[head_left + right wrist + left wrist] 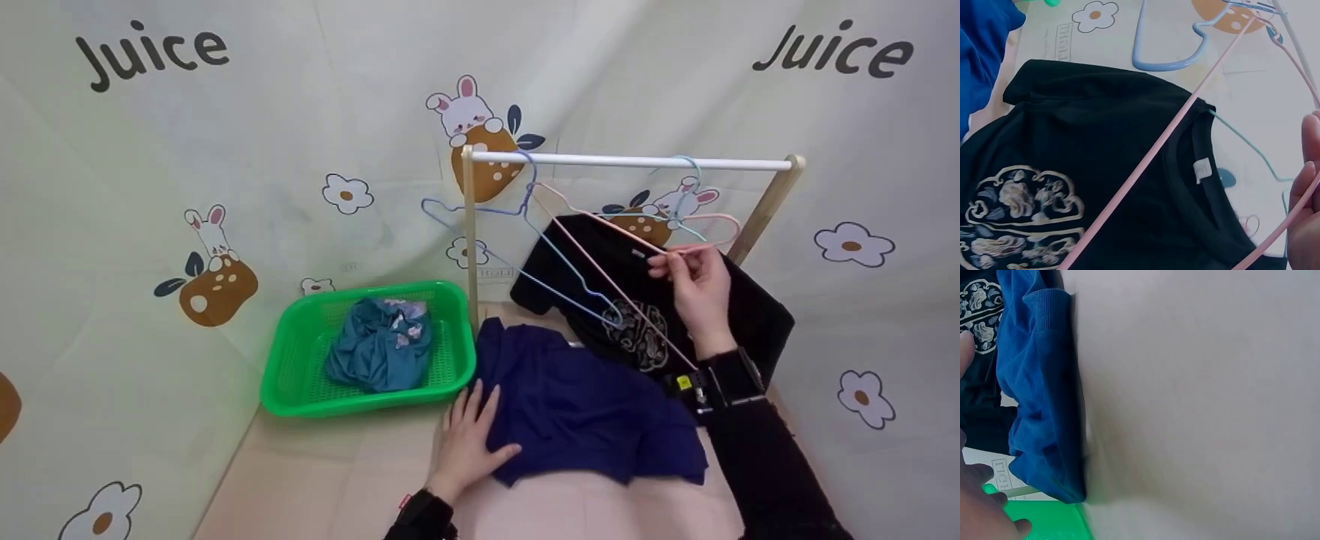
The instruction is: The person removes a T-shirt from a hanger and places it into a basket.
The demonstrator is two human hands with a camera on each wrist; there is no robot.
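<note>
My right hand (701, 289) pinches a pink hanger (1157, 145) near its hook, between thumb and fingers. The hanger slants in front of a rack with a white rail (600, 160). A blue-purple hanger (487, 209) hangs on that rail. Beside it a light teal hanger (688, 217) runs into the neck of a black shirt (1100, 107) with a pale floral print. Below lies a dark blue garment (577, 405), its ribbed edge showing in the left wrist view. My left hand (466, 442) is spread at the garment's left side, thumb over its edge.
A green basket (281, 375) stands left of the rack with a teal patterned cloth (382, 349) inside. The rack's wooden posts (765, 206) rise at either end of the rail. A pale printed sheet (300, 112) encloses the back and sides.
</note>
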